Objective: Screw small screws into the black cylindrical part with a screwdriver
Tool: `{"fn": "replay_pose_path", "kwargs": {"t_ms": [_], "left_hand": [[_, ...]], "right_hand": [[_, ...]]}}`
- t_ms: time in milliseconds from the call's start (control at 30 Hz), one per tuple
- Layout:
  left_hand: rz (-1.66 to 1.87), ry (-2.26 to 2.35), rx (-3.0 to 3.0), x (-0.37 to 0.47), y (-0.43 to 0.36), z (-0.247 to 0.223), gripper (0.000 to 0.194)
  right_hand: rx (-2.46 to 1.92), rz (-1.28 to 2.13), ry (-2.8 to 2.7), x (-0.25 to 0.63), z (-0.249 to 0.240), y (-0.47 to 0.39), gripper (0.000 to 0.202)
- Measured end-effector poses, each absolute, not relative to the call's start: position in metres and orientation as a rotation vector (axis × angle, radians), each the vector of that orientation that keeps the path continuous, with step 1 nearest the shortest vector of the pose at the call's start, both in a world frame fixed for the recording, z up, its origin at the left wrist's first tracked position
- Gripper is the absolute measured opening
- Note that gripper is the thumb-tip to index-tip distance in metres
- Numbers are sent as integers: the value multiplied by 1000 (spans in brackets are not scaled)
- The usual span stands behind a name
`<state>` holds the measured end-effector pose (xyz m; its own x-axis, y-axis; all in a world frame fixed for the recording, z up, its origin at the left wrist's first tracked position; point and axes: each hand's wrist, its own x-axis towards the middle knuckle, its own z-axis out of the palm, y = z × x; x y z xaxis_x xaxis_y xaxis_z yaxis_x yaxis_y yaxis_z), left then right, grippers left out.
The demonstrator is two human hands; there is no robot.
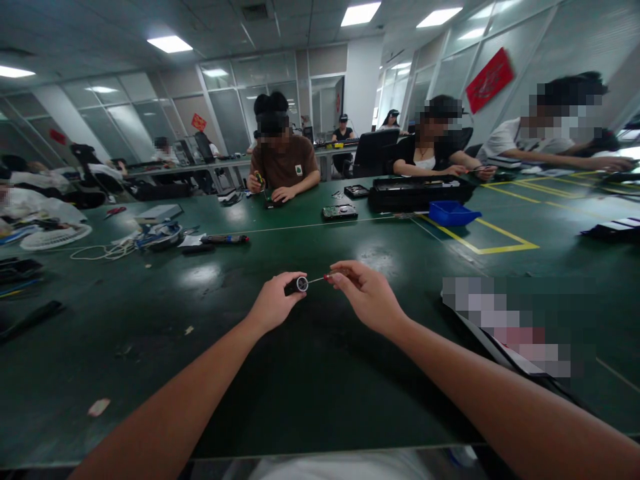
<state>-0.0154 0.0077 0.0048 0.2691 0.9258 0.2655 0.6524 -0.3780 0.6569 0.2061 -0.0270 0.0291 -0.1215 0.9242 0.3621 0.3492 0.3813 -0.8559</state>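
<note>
Pinching a red-collared screwdriver (338, 273), the grip of the right hand (369, 295) points its shaft (317, 280) at the black cylinder (291, 287) clasped by the left hand (273, 301) above the near bench (300, 393), where a loose hold could let the shaft slip.

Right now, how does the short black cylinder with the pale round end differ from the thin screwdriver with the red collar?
The short black cylinder is thick; the thin red-collared screwdriver has a narrow shaft. The cylinder shows a pale round end, while the screwdriver shows bare metal and red. The cylinder is in the left hand; the screwdriver is in the right hand, its shaft pointing toward the cylinder. Both are hand-held over the green table.
</note>
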Motion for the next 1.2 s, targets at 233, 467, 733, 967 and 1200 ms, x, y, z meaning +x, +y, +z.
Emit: {"fn": "replay_pose_path", "kwargs": {"t_ms": [233,467,733,967,1200], "left_hand": [[895,1411,2122,-17,8,5,39],[871,1409,2167,-18,7,4,40],[825,1431,2237,-17,3,12,39],[772,1419,2253,-18,4,8,39],[763,1420,2265,-18,4,7,40]], "right_hand": [[-1129,759,-1620,207,25,-23,24],[-1204,649,-1661,208,28,-25,25],[-1265,527,-1773,208,35,-28,19],[-1295,629,-1796,209,35,-25,26],[-1306,612,-1828,208,32,-24,27]]}}
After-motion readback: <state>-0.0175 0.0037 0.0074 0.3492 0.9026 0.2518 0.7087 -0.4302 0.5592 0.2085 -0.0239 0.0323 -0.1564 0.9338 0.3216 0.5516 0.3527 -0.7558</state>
